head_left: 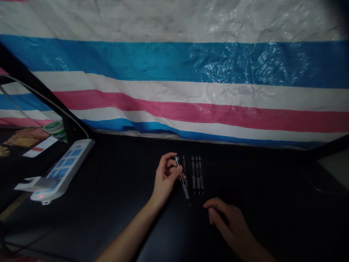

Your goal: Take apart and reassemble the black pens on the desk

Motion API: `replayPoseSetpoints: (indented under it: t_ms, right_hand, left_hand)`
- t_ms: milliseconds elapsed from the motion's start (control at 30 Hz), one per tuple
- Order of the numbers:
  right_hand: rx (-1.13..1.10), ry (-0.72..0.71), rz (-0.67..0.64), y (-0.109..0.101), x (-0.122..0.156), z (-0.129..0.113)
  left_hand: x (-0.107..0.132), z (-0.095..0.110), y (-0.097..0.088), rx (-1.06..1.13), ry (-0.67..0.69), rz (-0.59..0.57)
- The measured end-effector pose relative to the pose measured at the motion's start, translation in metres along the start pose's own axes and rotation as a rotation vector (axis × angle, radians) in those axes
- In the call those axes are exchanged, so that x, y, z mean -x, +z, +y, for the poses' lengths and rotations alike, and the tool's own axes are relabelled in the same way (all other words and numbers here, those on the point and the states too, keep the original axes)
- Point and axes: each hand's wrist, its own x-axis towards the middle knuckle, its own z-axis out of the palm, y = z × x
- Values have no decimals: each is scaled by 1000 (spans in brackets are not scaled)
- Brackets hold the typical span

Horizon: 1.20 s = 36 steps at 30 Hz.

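My left hand (165,174) is closed on a pen (183,186), gripping its upper part between thumb and fingers. The pen slants, its dark tip pointing down toward me. Just behind it, another pen (184,163) lies on the black table (122,174), partly covered by my fingers. To its right, three similar pens (197,176) with grey grips lie side by side, tips toward me. My right hand (227,218) hovers below this row, fingers loosely bent, thumb and index finger apart, holding nothing.
A white power strip (77,156) with a lit red light and a white plug (35,183) lies at the left. Beyond it are a white card (40,147) and a green-and-white container (56,128). A striped plastic sheet (174,62) hangs behind the table.
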Motion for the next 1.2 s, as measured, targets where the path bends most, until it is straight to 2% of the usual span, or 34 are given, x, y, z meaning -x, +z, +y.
replayPoseSetpoints:
  t_ms: [433, 900, 1033, 1200]
  right_hand:
    - [12, -5, -34, -7, -5, 5]
    - [40, -35, 29, -5, -2, 0]
    - [31, -28, 18, -6, -3, -1]
    - [37, -29, 24, -9, -5, -4]
  left_hand:
    - [-7, -2, 1, -18, 22, 34]
    - [-5, -1, -1, -36, 33, 28]
    - [-8, -4, -3, -76, 40, 57]
    - [-17, -10, -12, -239, -30, 111]
